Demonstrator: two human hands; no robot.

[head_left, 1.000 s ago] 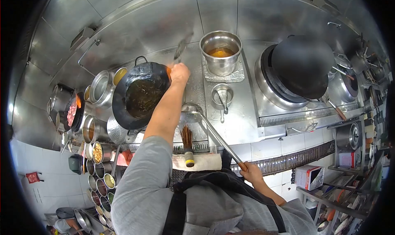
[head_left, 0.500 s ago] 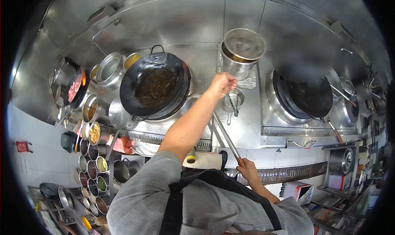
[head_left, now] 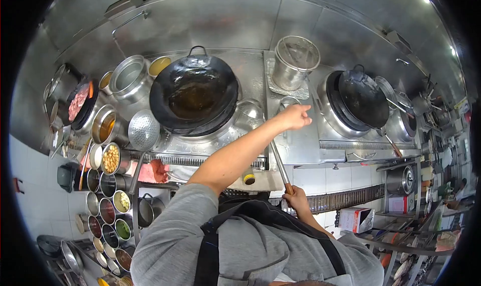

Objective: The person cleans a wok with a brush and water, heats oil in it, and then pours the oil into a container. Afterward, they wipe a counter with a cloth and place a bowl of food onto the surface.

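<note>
My left hand (head_left: 295,117) reaches over the steel counter with its fingers apart and nothing in them. Just behind it, a small steel cup (head_left: 289,102) is partly hidden by the hand. A steel pot (head_left: 289,79) with a round mesh strainer (head_left: 299,53) on top stands farther back on a foil-covered tray (head_left: 301,92). Low at the centre, my right hand (head_left: 297,200) is closed around the wooden end of a long-handled ladle (head_left: 279,168). Its steel bowl rests near the left burner, beside a black wok (head_left: 195,65) with dark liquid in it.
Another wok (head_left: 359,98) sits on the right burner. A perforated skimmer (head_left: 144,129) lies left of the near wok. Several pots and ingredient tins (head_left: 110,158) crowd the left side. A yellow-capped bottle (head_left: 249,177) stands at the counter's front edge.
My left hand has moved right and nearer, away from the strainer, which now sits level on the pot. The dark blur above the right wok has gone. My right hand still holds the ladle.
</note>
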